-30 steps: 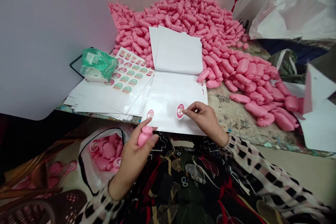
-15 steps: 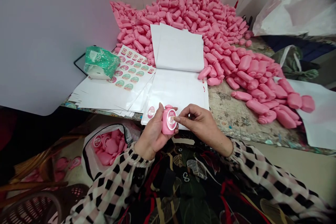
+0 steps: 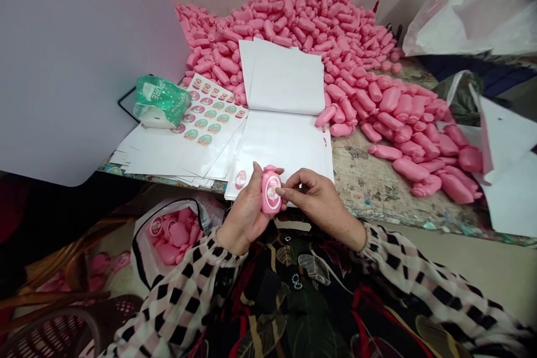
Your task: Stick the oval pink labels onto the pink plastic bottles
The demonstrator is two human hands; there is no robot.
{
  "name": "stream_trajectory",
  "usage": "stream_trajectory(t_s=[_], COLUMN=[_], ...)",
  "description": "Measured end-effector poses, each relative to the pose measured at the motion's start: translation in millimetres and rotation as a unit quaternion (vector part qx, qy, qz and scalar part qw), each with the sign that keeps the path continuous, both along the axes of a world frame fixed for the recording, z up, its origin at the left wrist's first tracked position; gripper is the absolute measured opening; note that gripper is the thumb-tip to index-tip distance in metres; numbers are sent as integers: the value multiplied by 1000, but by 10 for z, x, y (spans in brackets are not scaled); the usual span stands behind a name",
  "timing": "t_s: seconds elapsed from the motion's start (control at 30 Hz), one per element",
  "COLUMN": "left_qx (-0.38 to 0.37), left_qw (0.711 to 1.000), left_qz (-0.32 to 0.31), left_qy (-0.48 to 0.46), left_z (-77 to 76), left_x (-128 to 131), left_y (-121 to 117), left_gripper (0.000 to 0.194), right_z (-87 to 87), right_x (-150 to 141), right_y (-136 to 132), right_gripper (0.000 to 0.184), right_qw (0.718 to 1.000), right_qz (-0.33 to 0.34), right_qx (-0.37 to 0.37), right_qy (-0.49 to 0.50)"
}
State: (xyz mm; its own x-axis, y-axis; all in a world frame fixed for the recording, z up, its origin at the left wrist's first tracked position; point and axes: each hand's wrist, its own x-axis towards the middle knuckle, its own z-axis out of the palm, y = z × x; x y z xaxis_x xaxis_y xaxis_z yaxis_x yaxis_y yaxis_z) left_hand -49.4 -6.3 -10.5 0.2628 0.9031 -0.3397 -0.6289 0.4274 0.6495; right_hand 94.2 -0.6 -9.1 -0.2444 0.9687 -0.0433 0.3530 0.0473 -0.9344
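A small pink plastic bottle [image 3: 265, 197] with a knob-like cap stands nearly upright in my left hand [image 3: 245, 212]. My left fingers wrap round its back and side, with the thumb along its left edge. An oval pink-and-white label [image 3: 273, 201] covers the bottle's front. My right hand [image 3: 316, 198] is closed at the bottle's right side. Its thumb presses on the label, and the index finger is bent close to the bottle's edge. Under my hands lies a stack of white sticker sheets [image 3: 281, 145], one pink oval sticker [image 3: 240, 179] showing at its lower left corner.
A large heap of pink bottles [image 3: 302, 17] covers the table's back and right. At left lie a printed sticker sheet [image 3: 213, 114] and a green packet [image 3: 161, 102]. Below hangs a white bag [image 3: 140, 235] of labelled bottles, near a brown basket [image 3: 54, 330]. A white sheet [image 3: 512, 179] juts up at right.
The bottle has turned slightly in my left hand while my right thumb stays on its label. At the far right, the white sheet that lay flat has lifted up beside the bottles.
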Motion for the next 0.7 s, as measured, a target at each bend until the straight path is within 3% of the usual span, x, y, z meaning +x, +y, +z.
stream_trajectory(t_s=[0.1,0.2,0.3,0.47,0.53,0.6,0.7], left_qx=[13,26,18,1,2,2,1], left_qw=[996,985,981,982,982,982,982], left_qz=[-66,-141,-168,-176,-173,-169,-168], left_qy=[55,100,93,75,80,86,82], left_z=[23,30,22,44,53,47,15], left_x=[-65,-149,-185,-173,-176,-180,-166], left_y=[-27,-58,-80,-100,-108,-117,-133], left_gripper=[44,48,52,42,41,40,33], right_z=[4,63,115,28,-12,-14,33], right_x=[28,72,119,284,463,749,1363], right_y=[-10,-22,-33,100,231,368,496], right_gripper=[21,17,13,21,34,51,43], right_qw=[1000,994,981,989,997,993,931], right_qz=[15,32,70,44,-8,-110,-339], right_qx=[-5,71,130,65,15,-14,18], right_qy=[-15,-76,-123,-127,-73,26,136])
